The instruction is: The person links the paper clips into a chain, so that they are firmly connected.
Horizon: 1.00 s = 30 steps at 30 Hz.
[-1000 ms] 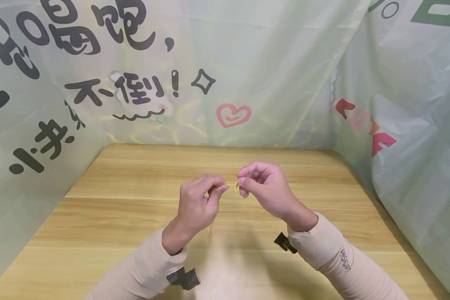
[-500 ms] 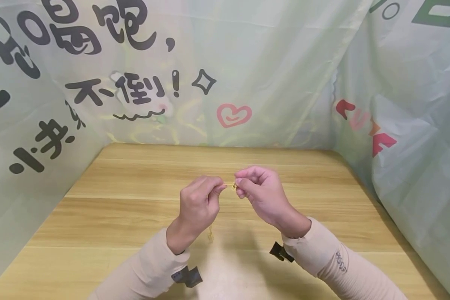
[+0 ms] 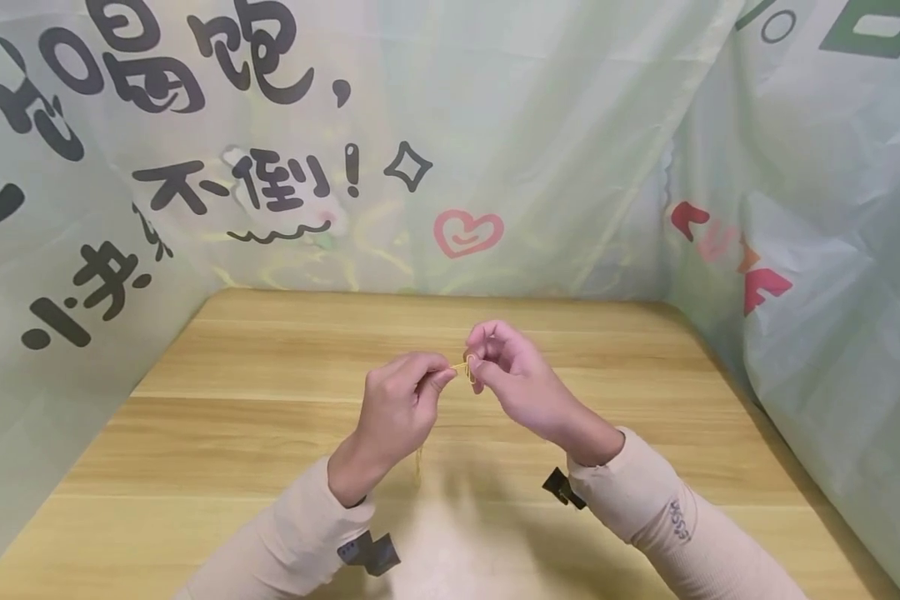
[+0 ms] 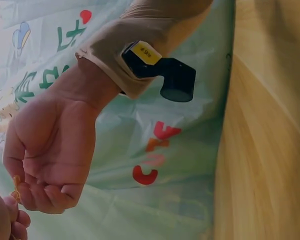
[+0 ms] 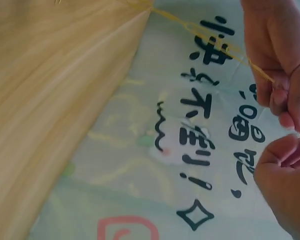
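Both hands meet above the middle of the table in the head view. My left hand (image 3: 396,406) pinches the end of a thin yellow paper clip chain (image 5: 190,27), whose rest hangs below that hand. A yellow paper clip (image 3: 471,372) is held between thumb and fingers of my right hand (image 3: 528,390), right at the chain's end clip. The left wrist view has the right hand's palm side, with a bit of yellow clip (image 4: 17,184) at the fingertips. Fingers hide most of where the two clips meet.
A wooden table (image 3: 270,350) lies beneath the hands. Pale green printed cloth (image 3: 555,167) encloses its back and sides. A small black camera (image 3: 371,552) sits at the left cuff, and another black camera (image 3: 564,488) at the right cuff.
The right hand's fingers shift and lift slightly, and the paper clip there has turned more upright. The left hand keeps its pinch almost in place. The hanging chain sways a little.
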Motion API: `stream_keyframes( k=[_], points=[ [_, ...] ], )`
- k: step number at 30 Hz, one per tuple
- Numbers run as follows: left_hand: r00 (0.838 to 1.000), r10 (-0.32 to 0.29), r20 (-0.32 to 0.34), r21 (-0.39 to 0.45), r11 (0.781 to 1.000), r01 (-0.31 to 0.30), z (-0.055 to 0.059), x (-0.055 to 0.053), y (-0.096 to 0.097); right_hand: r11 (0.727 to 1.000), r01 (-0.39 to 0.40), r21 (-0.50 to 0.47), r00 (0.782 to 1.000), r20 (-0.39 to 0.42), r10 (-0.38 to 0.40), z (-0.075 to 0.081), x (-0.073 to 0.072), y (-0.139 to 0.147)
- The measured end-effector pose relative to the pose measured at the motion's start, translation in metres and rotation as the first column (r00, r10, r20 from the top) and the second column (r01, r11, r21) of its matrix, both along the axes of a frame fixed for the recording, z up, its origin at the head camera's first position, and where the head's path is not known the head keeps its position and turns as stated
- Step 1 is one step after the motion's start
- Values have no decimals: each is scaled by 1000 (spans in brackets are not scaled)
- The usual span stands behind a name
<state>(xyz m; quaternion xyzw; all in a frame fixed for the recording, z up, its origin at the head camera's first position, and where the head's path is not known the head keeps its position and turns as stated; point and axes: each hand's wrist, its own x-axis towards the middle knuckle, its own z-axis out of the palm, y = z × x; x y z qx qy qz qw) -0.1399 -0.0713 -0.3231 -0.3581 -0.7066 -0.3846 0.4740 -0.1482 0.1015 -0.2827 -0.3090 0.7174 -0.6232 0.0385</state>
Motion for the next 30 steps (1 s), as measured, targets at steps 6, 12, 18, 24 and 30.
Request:
stream_keyframes(
  k=[6,12,18,24,30],
  points=[
    [999,1,32,-5,1000,-1,-4,0,2,963,-146,225,985,-54,162,1,-3,11],
    [998,-26,51,-29,999,27,-6,-2,3,964,-109,241,992,-39,122,6,-6,22],
    [968,-100,230,-115,985,129,-3,-6,-5,967,97,234,991,-112,-72,5,-16,30],
    [844,-123,522,-191,947,257,-6,-12,-33,966,206,155,976,-108,-190,-2,-33,57],
    [736,-84,672,-203,935,292,-13,-15,-66,950,274,153,961,-89,-263,-12,-40,86]
  ],
)
